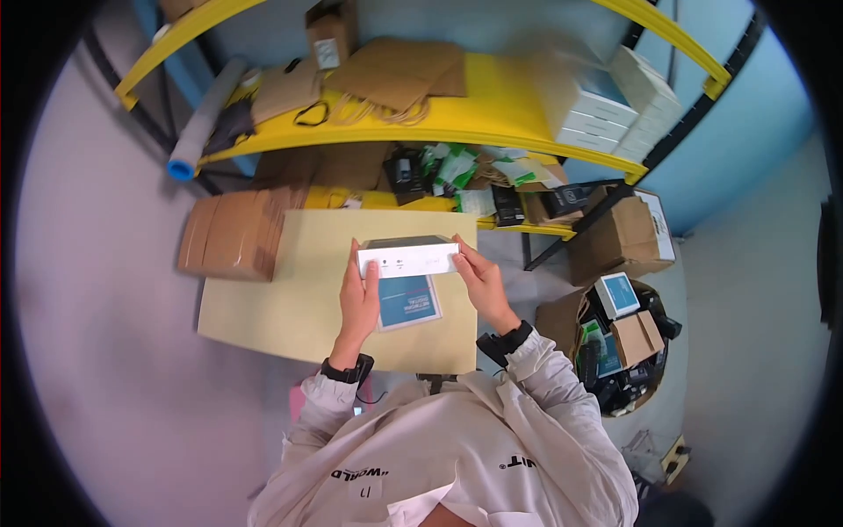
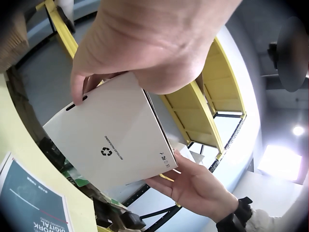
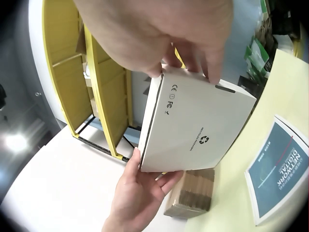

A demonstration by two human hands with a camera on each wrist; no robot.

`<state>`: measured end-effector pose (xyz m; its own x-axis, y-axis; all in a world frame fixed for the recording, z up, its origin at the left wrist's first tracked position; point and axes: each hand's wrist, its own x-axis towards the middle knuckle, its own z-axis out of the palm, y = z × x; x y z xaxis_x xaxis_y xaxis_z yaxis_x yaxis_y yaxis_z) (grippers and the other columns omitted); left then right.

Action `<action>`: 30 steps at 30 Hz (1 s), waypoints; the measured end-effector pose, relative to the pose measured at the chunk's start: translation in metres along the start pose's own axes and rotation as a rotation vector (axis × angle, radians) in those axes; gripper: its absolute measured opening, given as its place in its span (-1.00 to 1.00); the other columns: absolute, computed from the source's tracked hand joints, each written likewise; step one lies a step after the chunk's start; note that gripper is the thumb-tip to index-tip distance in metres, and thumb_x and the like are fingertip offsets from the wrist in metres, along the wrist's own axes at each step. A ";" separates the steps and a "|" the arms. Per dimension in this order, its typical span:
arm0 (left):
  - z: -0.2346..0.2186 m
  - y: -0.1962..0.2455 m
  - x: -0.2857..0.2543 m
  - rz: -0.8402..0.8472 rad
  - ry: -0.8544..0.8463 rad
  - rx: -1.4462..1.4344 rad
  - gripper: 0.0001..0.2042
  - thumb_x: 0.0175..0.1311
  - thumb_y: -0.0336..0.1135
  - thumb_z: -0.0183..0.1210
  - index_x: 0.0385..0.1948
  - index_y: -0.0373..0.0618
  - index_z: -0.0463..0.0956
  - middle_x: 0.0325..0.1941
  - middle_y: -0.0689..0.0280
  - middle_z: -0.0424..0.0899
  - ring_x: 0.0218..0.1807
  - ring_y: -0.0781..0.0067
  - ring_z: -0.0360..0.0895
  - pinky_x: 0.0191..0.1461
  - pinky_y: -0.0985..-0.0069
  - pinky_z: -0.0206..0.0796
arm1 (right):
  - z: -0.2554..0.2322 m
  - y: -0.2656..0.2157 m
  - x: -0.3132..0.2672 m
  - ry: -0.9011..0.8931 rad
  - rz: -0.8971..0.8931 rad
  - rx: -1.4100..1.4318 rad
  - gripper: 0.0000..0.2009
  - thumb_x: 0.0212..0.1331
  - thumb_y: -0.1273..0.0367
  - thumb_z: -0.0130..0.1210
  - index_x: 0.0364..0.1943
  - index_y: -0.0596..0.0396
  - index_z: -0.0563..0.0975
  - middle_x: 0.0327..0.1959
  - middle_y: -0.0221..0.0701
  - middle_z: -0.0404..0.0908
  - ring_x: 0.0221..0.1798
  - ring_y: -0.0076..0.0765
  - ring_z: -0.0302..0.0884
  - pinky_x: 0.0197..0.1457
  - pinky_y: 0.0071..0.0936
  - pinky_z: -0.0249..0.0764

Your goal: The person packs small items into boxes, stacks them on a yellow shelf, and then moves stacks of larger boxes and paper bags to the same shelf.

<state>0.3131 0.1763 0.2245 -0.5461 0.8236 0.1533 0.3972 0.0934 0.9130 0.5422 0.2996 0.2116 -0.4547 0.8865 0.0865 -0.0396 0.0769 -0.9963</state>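
- A white box (image 1: pixel 408 257) is held up in the air by both hands, just above the tabletop (image 1: pixel 263 290).
- Left hand (image 1: pixel 358 303) holds the box's left end, w/ fingers curled round the edge. In the left wrist view a fingertip (image 2: pixel 77 94) sits by a small slot in the box.
- Right hand (image 1: pixel 481 283) holds the right end, fingers curled round it too.
- The box's flat white side has a recycle mark (image 3: pixel 205 140) and tiny print; the box looks shut, but the far side is hard to see.
- On the tabletop, right under the box and near the person, lies a blue and white booklet (image 1: pixel 408 301). It lies flat and does not touch the box.
- At the left of the tabletop there is a stack of flat brown cardboard (image 1: pixel 233 233).
- Far side: a yellow shelf (image 1: pixel 492 105) w/ brown paper bags (image 1: pixel 395 75) and a pile of white boxes (image 1: pixel 606 101) on the right.
- A grey roll w/ a blue end (image 1: pixel 198 132) leans at the far left of the shelf.
- Lower shelf holds green and black packets (image 1: pixel 457 171), all mixed up.
- On the right, on the floor, a round bin (image 1: pixel 628 347) is full of small boxes & bits.
- Next to it, a bit farther off, stands a big brown carton (image 1: pixel 623 233).
- The person wears a light sweatshirt (image 1: pixel 457 457) and dark wrist straps.
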 end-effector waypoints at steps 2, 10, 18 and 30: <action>0.003 0.029 0.011 0.036 -0.043 -0.034 -0.35 0.76 -0.05 -0.04 0.67 -0.30 0.13 0.58 -0.15 0.46 0.54 -0.05 0.50 0.58 0.25 0.29 | -0.012 -0.027 0.000 0.065 -0.017 0.034 -0.51 0.62 0.37 0.19 0.53 0.22 0.47 0.34 -0.29 0.67 0.28 -0.53 0.55 0.40 -0.54 0.47; 0.051 0.148 0.046 0.513 -0.089 -0.248 -0.32 0.75 -0.17 -0.02 0.68 -0.42 -0.02 0.76 -0.12 0.16 0.75 -0.02 0.15 0.75 0.24 -0.04 | -0.083 -0.136 0.002 0.299 -0.492 -0.084 -0.56 0.57 0.48 0.18 0.46 0.26 0.54 0.45 -0.27 0.60 0.41 -0.41 0.50 0.47 -0.44 0.40; 0.132 0.223 0.089 0.688 -0.184 -0.288 -0.27 0.74 -0.17 0.01 0.70 -0.40 -0.12 0.82 -0.13 -0.05 0.80 -0.07 -0.03 0.78 0.17 -0.16 | -0.172 -0.180 0.032 0.448 -0.560 -0.030 -0.55 0.63 0.42 0.13 0.51 0.20 0.51 0.53 -0.21 0.55 0.47 -0.41 0.47 0.51 -0.47 0.35; 0.268 0.294 0.156 0.497 -0.095 -0.624 -0.36 0.75 -0.13 0.06 0.67 -0.25 0.11 0.62 0.11 0.36 0.55 0.33 0.33 0.67 0.31 0.06 | -0.310 -0.176 0.125 0.314 -0.667 0.024 -0.51 0.58 0.47 0.17 0.54 0.12 0.50 0.61 -0.25 0.48 0.57 -0.34 0.41 0.53 -0.38 0.40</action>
<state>0.5424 0.4820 0.4156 -0.3374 0.7336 0.5899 0.0760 -0.6034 0.7938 0.7681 0.5380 0.3976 -0.0510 0.7441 0.6661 -0.2399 0.6383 -0.7315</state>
